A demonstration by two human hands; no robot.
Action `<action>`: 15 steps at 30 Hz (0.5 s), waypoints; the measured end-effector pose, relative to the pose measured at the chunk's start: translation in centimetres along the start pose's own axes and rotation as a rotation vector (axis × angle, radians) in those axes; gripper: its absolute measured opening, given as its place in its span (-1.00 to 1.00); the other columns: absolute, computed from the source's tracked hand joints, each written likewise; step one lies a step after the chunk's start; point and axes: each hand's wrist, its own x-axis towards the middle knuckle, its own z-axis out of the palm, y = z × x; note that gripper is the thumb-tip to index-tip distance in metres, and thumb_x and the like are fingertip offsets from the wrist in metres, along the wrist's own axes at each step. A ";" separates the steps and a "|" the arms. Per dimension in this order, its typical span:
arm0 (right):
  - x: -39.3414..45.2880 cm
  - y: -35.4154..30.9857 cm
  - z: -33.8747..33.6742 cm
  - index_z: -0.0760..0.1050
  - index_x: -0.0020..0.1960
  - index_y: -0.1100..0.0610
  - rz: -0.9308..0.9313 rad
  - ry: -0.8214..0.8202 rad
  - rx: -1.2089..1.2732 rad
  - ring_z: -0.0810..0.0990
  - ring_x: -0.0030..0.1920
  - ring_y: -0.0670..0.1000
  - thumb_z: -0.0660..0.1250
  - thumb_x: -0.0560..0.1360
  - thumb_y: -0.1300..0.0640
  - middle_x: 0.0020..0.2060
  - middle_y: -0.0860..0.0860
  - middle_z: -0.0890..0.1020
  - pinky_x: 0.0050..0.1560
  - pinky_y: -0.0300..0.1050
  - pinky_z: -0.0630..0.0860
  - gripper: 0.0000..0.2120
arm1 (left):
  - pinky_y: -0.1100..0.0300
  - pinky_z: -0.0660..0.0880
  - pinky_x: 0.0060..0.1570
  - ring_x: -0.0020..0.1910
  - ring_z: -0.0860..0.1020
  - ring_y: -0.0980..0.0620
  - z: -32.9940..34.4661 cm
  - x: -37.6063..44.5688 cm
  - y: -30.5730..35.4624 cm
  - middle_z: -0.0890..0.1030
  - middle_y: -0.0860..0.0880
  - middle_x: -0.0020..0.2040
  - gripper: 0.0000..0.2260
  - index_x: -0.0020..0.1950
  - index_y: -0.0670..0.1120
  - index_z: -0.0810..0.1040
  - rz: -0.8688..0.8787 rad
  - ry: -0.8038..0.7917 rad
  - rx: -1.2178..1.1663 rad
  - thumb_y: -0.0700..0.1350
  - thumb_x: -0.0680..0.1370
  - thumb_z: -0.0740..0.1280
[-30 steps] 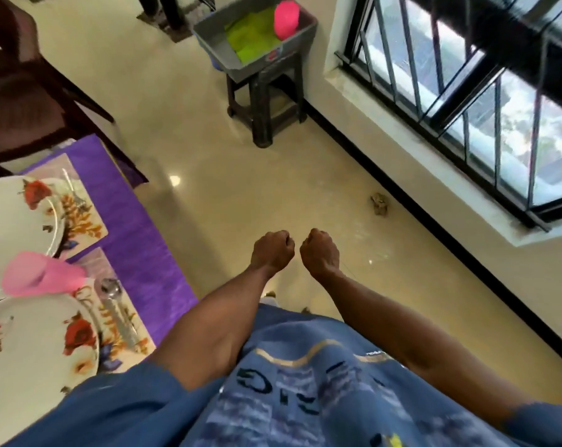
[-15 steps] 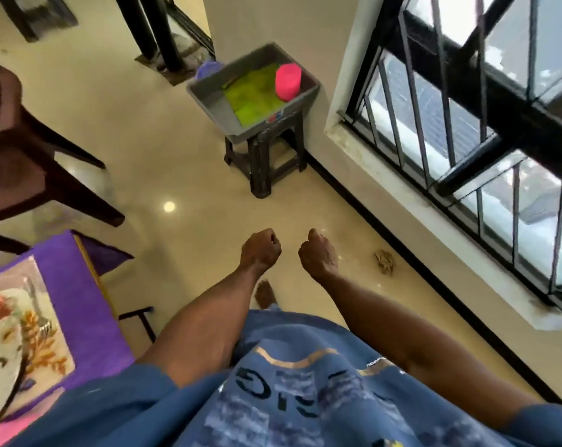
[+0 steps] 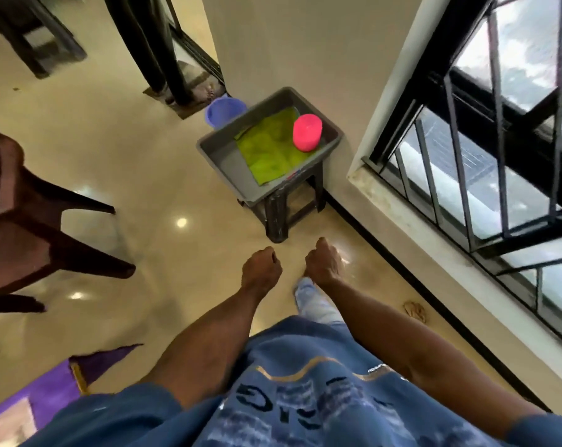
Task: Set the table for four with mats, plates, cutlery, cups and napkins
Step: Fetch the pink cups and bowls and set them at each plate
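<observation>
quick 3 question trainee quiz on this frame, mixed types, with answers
1. True or false: the pink plastic cup stands upside down inside the grey plastic tub.
2. Multiple choice: what does the tub rest on? A) the floor B) a dark plastic stool C) the window sill
3. Fill in: the flat thing under the cup is a ____ green cloth.

Key:
1. True; its closed end faces up.
2. B
3. Folded. Both the left hand and the right hand are curled into fists and hold nothing.
</observation>
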 end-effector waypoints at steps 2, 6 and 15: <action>4.0 -1.7 -0.8 0.43 0.18 0.23 -0.008 -0.030 0.010 0.51 -0.12 0.14 0.23 0.52 0.24 0.05 0.21 0.58 -0.35 -0.18 0.24 -0.76 | 0.06 0.46 -0.07 0.02 0.57 -0.20 -0.9 4.1 0.8 0.63 -0.17 0.05 -0.86 0.01 -0.14 0.53 -0.012 -0.009 -0.002 -0.13 0.58 0.21; 11.3 -5.2 -3.9 0.43 0.18 0.22 0.007 -0.022 0.027 0.56 -0.01 0.19 0.23 0.50 0.22 0.06 0.21 0.57 -0.30 -0.19 0.31 -0.74 | 0.08 0.40 -0.13 0.02 0.56 -0.23 -3.8 11.8 3.2 0.63 -0.19 0.03 -0.87 -0.04 -0.15 0.52 -0.019 -0.018 0.001 -0.15 0.57 0.20; 24.5 -11.9 -8.7 0.44 0.16 0.20 0.079 -0.057 0.122 0.56 0.05 0.25 0.22 0.49 0.13 0.06 0.20 0.58 -0.09 -0.04 0.44 -0.72 | 0.09 0.29 -0.25 -0.08 0.53 -0.24 -8.1 26.9 8.9 0.56 -0.19 -0.14 -0.79 -0.25 -0.07 0.37 -0.051 -0.056 -0.086 -0.11 0.59 0.17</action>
